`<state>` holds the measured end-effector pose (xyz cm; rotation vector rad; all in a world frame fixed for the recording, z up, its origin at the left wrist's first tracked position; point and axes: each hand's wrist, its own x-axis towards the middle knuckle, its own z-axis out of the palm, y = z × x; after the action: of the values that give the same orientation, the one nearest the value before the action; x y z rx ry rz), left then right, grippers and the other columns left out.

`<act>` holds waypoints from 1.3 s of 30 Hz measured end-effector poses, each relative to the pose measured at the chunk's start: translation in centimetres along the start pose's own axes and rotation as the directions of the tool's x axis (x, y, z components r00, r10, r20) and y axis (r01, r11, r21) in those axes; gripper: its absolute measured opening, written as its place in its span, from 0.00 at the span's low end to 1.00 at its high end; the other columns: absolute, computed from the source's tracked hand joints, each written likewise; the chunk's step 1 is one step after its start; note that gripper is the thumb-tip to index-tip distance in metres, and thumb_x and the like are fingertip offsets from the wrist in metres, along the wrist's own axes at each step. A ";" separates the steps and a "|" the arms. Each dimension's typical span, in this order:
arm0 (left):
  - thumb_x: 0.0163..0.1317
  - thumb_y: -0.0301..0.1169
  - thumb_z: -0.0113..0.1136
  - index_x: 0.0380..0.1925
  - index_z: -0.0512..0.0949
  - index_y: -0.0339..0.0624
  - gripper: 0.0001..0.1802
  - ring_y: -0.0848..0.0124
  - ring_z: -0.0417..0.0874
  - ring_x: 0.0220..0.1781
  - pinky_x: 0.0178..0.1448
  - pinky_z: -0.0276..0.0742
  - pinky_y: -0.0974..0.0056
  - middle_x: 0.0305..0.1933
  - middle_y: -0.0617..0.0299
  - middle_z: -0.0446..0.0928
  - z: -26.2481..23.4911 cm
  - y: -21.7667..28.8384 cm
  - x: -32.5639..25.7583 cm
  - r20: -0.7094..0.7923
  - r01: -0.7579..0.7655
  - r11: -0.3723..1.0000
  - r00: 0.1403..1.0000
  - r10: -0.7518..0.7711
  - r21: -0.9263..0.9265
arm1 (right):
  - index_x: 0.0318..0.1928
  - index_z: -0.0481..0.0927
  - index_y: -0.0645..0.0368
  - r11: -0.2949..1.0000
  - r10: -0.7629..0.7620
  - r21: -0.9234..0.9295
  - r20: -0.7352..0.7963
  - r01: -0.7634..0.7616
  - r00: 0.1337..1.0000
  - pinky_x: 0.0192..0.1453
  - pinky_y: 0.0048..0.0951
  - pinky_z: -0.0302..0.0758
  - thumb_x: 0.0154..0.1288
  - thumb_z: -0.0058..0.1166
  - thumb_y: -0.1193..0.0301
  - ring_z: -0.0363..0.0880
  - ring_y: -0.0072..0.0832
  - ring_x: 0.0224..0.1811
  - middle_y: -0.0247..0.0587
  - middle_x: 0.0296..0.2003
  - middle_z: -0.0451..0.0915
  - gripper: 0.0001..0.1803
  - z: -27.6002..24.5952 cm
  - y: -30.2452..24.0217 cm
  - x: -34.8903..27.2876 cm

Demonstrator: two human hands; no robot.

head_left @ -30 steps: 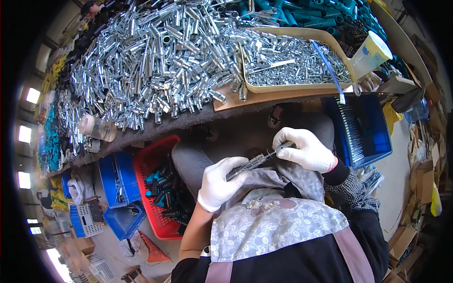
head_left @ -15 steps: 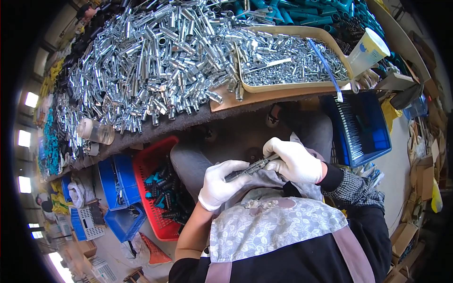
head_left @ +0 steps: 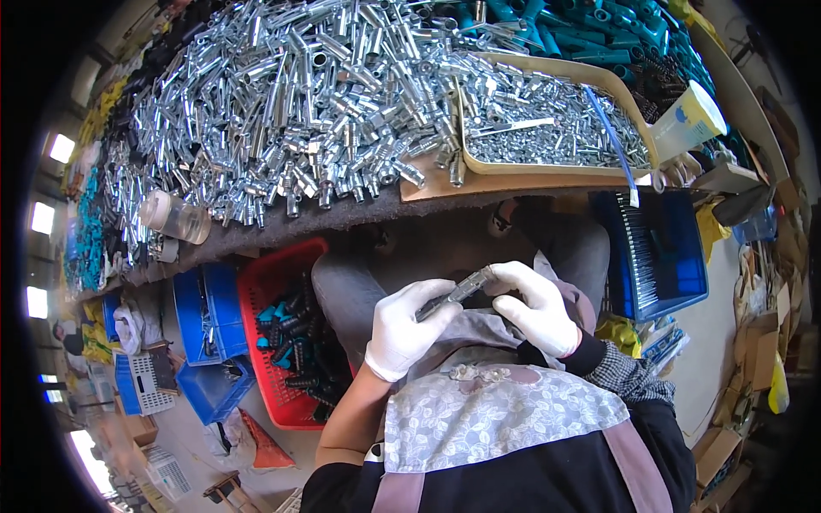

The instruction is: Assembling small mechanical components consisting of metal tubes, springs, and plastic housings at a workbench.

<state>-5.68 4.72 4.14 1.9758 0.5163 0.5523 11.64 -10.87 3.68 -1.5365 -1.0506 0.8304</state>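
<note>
A: What do the two hands hold?

B: Both wear white gloves. The left hand (head_left: pixel 409 327) and the right hand (head_left: pixel 534 306) hold one small grey metal part (head_left: pixel 457 291) between them, over the person's lap, below the edge of the worktop (head_left: pixel 342 215). The part lies slanted, its higher end toward the right hand.

A: How is the grip of each hand?

B: The left fingers are closed around the lower end of the part. The right fingertips are closed on the upper end. So both grips are clamped on the same part.

A: And what is on the worktop?

B: A very big heap of shiny metal tubes (head_left: pixel 291 103) covers most of it. To the right of the heap stands a beige tray (head_left: pixel 547 64) with smaller metal pieces inside. A plastic bottle (head_left: pixel 175 217) lies at the left edge of the heap.

A: What is beside the person's legs?

B: On the left side, on the floor, there is a red crate (head_left: pixel 278 282) with dark and teal parts inside, and next to it a blue crate (head_left: pixel 205 312). On the right side stands a blue basket (head_left: pixel 663 256).
</note>
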 end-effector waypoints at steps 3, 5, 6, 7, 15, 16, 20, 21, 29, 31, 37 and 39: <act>0.54 0.26 0.72 0.41 0.83 0.35 0.14 0.55 0.88 0.36 0.41 0.83 0.60 0.37 0.50 0.85 -0.1 -0.4 0.1 -0.022 -0.121 0.988 0.992 0.124 0.094 | 0.62 0.74 0.68 0.995 0.062 0.079 0.039 -0.065 0.997 0.64 0.30 0.74 0.69 0.50 0.78 0.79 0.27 0.56 0.43 0.55 0.79 0.22 0.4 0.3 -0.1; 0.54 0.26 0.72 0.41 0.83 0.36 0.14 0.56 0.88 0.35 0.40 0.83 0.60 0.37 0.51 0.85 -0.3 -0.7 0.2 -0.021 -0.168 0.976 0.985 0.172 0.141 | 0.63 0.74 0.66 0.991 0.094 0.093 0.060 -0.100 0.994 0.63 0.29 0.75 0.69 0.52 0.75 0.81 0.29 0.55 0.45 0.54 0.80 0.22 0.3 0.5 0.1; 0.53 0.26 0.73 0.40 0.84 0.38 0.14 0.56 0.88 0.34 0.38 0.83 0.60 0.36 0.52 0.85 -0.4 -0.8 0.2 -0.011 -0.215 0.955 0.975 0.222 0.202 | 0.63 0.74 0.65 0.982 0.136 0.124 0.067 -0.143 0.988 0.62 0.29 0.76 0.69 0.53 0.73 0.82 0.31 0.54 0.47 0.54 0.81 0.23 0.3 0.6 0.1; 0.53 0.26 0.73 0.40 0.84 0.38 0.14 0.56 0.88 0.34 0.38 0.83 0.60 0.36 0.52 0.85 -0.5 -1.0 0.2 -0.011 -0.217 0.956 0.975 0.223 0.197 | 0.63 0.74 0.65 0.982 0.137 0.122 0.068 -0.144 0.988 0.62 0.29 0.76 0.69 0.53 0.73 0.82 0.31 0.54 0.47 0.54 0.81 0.23 0.2 0.8 0.2; 0.52 0.27 0.72 0.40 0.84 0.38 0.14 0.55 0.86 0.32 0.36 0.81 0.59 0.35 0.51 0.84 -1.1 -2.6 0.7 0.087 -0.295 0.910 0.955 0.282 0.292 | 0.65 0.74 0.68 0.881 0.319 0.299 0.197 -0.366 0.927 0.60 0.27 0.76 0.74 0.51 0.70 0.81 0.25 0.53 0.45 0.51 0.84 0.23 -0.3 0.6 1.0; 0.52 0.27 0.72 0.40 0.84 0.37 0.14 0.55 0.86 0.31 0.35 0.81 0.59 0.35 0.52 0.84 -1.2 -2.7 0.8 0.090 -0.318 0.899 0.948 0.305 0.301 | 0.65 0.72 0.71 0.861 0.343 0.304 0.247 -0.408 0.906 0.61 0.28 0.76 0.75 0.51 0.70 0.80 0.26 0.54 0.45 0.52 0.83 0.24 -0.6 0.1 1.3; 0.51 0.27 0.74 0.40 0.85 0.41 0.14 0.58 0.86 0.30 0.34 0.82 0.60 0.34 0.56 0.84 -1.3 -2.8 1.4 0.090 -0.388 0.867 0.921 0.380 0.313 | 0.59 0.79 0.66 0.938 0.338 -0.195 0.319 -0.287 0.886 0.45 0.31 0.80 0.74 0.53 0.63 0.85 0.31 0.38 0.45 0.44 0.86 0.22 -2.9 -3.1 4.0; 0.51 0.27 0.74 0.40 0.84 0.40 0.14 0.57 0.86 0.30 0.35 0.82 0.60 0.34 0.55 0.84 -1.3 -2.7 1.5 0.062 -0.360 0.899 0.932 0.356 0.249 | 0.57 0.80 0.64 0.944 0.149 -0.328 0.358 -0.025 0.922 0.46 0.34 0.81 0.73 0.53 0.62 0.86 0.37 0.40 0.49 0.44 0.86 0.21 -4.1 -4.3 5.1; 0.51 0.24 0.73 0.39 0.84 0.34 0.14 0.54 0.87 0.34 0.40 0.81 0.60 0.34 0.47 0.84 -1.5 -2.0 1.9 0.001 -0.201 0.965 0.979 0.203 0.169 | 0.38 0.86 0.54 0.206 -0.518 -0.796 0.405 0.570 0.753 0.41 0.43 0.80 0.64 0.56 0.66 0.84 0.47 0.36 0.47 0.33 0.84 0.09 -17.6 -10.3 24.2; 0.51 0.24 0.73 0.39 0.84 0.34 0.14 0.55 0.87 0.33 0.39 0.81 0.60 0.34 0.48 0.84 -1.5 -2.2 2.0 -0.004 -0.145 0.980 0.989 0.147 0.139 | 0.37 0.87 0.56 0.285 -0.271 -0.955 -0.002 0.079 0.963 0.46 0.45 0.80 0.63 0.55 0.64 0.85 0.49 0.39 0.49 0.36 0.86 0.11 -20.1 -9.6 29.9; 0.51 0.23 0.73 0.40 0.84 0.34 0.15 0.58 0.87 0.33 0.39 0.81 0.62 0.35 0.49 0.84 -1.9 -3.1 2.4 -0.025 -0.134 0.981 0.990 0.139 0.140 | 0.50 0.86 0.63 0.393 -0.034 -0.676 -0.689 -0.624 0.724 0.58 0.45 0.79 0.62 0.58 0.40 0.84 0.48 0.54 0.58 0.51 0.84 0.36 -24.9 -5.3 38.3; 0.51 0.22 0.73 0.40 0.84 0.34 0.15 0.58 0.87 0.33 0.40 0.81 0.61 0.35 0.49 0.84 -2.0 -3.2 2.7 -0.034 -0.139 0.978 0.989 0.146 0.155 | 0.58 0.83 0.56 0.510 0.079 -0.600 -0.681 -0.616 0.728 0.64 0.42 0.76 0.61 0.60 0.39 0.80 0.44 0.62 0.50 0.59 0.81 0.37 -24.9 -3.5 39.6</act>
<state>-5.03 9.06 2.54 2.1621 0.4580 0.6649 48.33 16.93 12.88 -2.6727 -0.6105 0.0147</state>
